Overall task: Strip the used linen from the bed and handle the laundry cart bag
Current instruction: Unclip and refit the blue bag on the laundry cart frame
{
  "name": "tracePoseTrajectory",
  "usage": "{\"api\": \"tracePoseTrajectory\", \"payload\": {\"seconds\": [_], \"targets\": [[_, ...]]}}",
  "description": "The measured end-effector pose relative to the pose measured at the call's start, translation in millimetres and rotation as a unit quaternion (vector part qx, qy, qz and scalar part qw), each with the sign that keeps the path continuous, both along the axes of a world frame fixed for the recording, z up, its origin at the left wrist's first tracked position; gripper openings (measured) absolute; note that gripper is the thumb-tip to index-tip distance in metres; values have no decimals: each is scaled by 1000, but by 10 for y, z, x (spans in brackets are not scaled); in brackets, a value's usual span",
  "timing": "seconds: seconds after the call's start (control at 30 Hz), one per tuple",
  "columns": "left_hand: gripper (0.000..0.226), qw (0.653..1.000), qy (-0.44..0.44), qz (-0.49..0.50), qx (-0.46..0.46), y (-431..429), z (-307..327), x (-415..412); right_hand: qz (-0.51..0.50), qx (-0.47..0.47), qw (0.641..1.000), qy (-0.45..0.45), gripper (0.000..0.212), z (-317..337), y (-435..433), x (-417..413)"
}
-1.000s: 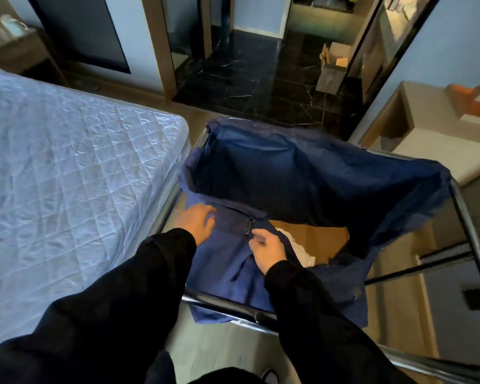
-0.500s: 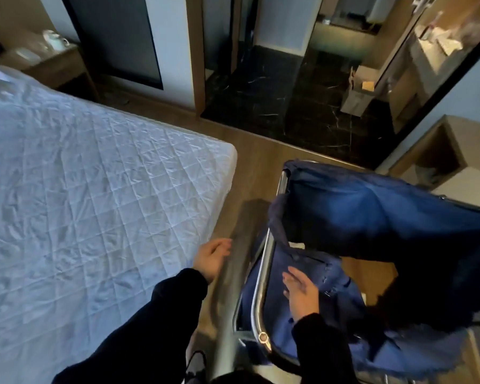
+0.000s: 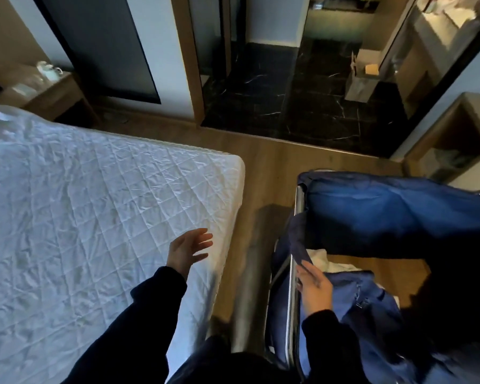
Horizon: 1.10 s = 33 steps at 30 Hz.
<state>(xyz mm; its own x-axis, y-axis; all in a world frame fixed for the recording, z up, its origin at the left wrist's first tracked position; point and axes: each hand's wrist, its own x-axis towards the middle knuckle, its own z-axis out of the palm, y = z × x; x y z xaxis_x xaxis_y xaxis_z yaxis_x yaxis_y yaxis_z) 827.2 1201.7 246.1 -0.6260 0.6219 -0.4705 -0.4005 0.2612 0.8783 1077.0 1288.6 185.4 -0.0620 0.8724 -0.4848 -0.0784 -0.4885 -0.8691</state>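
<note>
- Bag (image 3: 372, 217) mouth-up, long side running right from rail (image 3: 292, 273).
- My left hand (image 3: 187, 252) spread over bed (image 3: 94, 203); right hand (image 3: 315, 286) flat on bag.
- Wood floor (image 3: 266, 167) between.

Bedside: white quilted mattress cover (image 3: 94, 203) next to dark blue fabric laundry bag (image 3: 385, 212) on chrome cart frame (image 3: 291, 300).
left hand (image 3: 190, 252) spread over mattress corner; right hand (image 3: 313, 286) flat on bag edge.

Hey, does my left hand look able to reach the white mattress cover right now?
Probably yes. The left hand is open and seems just above the mattress cover near its edge. Nothing lies between them, and the cart stands apart across the floor gap.
</note>
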Motion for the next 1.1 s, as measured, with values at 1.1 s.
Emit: {"api": "tracePoseTrajectory", "payload": {"seconds": [1.1], "targets": [[30, 932, 17, -362, -14, 4088, -172, -333, -337, 29, 941, -27, 21, -92, 1985, -627]]}}
